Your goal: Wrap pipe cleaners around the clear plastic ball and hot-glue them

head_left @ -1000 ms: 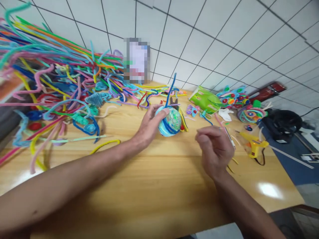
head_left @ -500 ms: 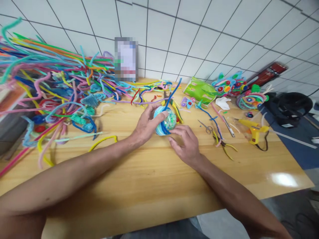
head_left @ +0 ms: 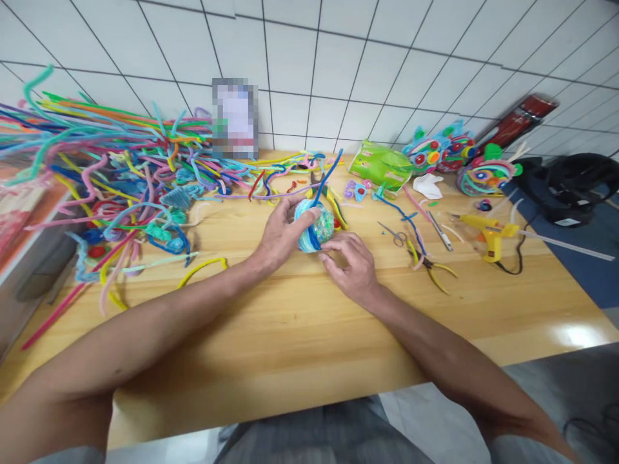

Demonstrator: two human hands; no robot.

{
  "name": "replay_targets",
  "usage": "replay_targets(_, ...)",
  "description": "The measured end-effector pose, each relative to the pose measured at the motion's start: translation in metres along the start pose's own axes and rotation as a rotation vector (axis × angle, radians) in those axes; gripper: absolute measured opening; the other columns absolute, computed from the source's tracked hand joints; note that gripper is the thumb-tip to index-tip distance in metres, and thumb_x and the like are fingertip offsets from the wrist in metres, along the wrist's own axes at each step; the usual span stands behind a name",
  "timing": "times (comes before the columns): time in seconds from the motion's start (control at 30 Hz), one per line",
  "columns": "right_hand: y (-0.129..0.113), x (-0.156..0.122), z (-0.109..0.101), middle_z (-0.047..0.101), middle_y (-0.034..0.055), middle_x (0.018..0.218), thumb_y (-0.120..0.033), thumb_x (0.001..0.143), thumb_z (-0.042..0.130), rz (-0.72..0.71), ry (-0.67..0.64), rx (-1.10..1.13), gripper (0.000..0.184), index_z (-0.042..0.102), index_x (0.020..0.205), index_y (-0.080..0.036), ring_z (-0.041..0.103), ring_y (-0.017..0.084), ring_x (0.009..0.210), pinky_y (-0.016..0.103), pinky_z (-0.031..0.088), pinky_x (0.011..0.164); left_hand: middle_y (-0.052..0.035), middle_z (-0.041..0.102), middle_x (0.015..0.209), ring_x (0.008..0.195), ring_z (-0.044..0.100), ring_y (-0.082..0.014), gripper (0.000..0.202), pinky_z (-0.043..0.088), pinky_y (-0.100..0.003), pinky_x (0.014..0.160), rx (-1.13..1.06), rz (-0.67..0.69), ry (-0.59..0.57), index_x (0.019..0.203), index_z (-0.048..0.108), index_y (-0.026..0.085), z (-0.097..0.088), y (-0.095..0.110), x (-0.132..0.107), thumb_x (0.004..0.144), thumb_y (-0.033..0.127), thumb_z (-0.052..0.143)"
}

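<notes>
A ball [head_left: 316,231] wrapped in light blue and dark blue pipe cleaners rests on the wooden table [head_left: 300,322]. My left hand [head_left: 280,235] grips its left side, thumb on top. My right hand [head_left: 351,264] touches its lower right side with curled fingers. A dark blue pipe cleaner [head_left: 326,177] rises from the ball toward the wall.
A big heap of coloured pipe cleaners [head_left: 120,167] covers the table's left. To the right lie small scissors [head_left: 394,233], pliers [head_left: 430,267], a yellow glue gun [head_left: 486,235], a green packet [head_left: 380,167] and finished pipe-cleaner pieces [head_left: 459,161]. A black bag [head_left: 570,190] sits far right.
My right hand moved left from near the tools to the ball and now touches it. The left hand kept its hold on the ball. The view tilted down.
</notes>
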State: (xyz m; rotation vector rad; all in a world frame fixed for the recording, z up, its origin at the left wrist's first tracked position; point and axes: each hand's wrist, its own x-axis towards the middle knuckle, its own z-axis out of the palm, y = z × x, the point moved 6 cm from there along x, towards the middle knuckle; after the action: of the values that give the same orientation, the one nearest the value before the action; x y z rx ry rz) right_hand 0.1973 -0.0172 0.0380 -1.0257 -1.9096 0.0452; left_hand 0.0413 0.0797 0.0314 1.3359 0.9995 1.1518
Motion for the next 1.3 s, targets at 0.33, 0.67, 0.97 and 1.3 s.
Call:
replay_targets(0.33,0.005,0.001,-0.009,0.078,0.0055,0.103,-0.022,0.103,0.069,0.082,0.053,0.050,0.011,0.069,0.113,-0.027,0.076,0.025,0.099,0.042,0.063,0.090,-0.0059,0.078,0.113,0.106,0.072,-0.0222,0.046,0.059,-0.032,0.090,0.074,-0.022,0.032,0.116,0.069,0.019,0.002,0.004,0.004,0.084,0.049,0.079)
replay_targets(0.67,0.027,0.006,0.000,0.048,0.0180,0.167,-0.036,0.087,0.086,0.024,-0.099,0.039,0.089,0.038,0.162,-0.032,0.047,0.041,0.158,0.070,0.044,0.128,-0.0031,0.068,0.074,0.064,0.062,-0.0209,0.038,0.050,-0.033,0.060,0.073,-0.215,-0.118,0.086,0.072,0.019,0.009,0.006,0.027,0.082,0.057,0.076)
replay_targets(0.97,0.022,0.004,0.011,0.055,0.0175,0.155,-0.028,0.086,0.084,0.038,-0.123,0.032,0.090,0.039,0.164,-0.031,0.055,0.038,0.149,0.064,0.051,0.125,0.0000,0.065,0.073,0.069,0.057,-0.0169,0.029,0.043,-0.028,0.063,0.311,-0.108,-0.147,0.080,0.070,0.020,0.007,0.011,0.030,0.085,0.047,0.079)
replay_targets(1.3,0.022,0.008,0.013,0.055,0.0182,0.152,-0.029,0.087,0.083,0.044,-0.108,0.022,0.086,0.044,0.163,-0.028,0.057,0.038,0.145,0.062,0.053,0.123,-0.0051,0.074,0.096,0.100,0.068,-0.0235,0.038,0.055,-0.037,0.098,0.325,0.297,-0.087,0.089,0.075,0.023,-0.003,0.026,0.003,0.103,0.057,0.064)
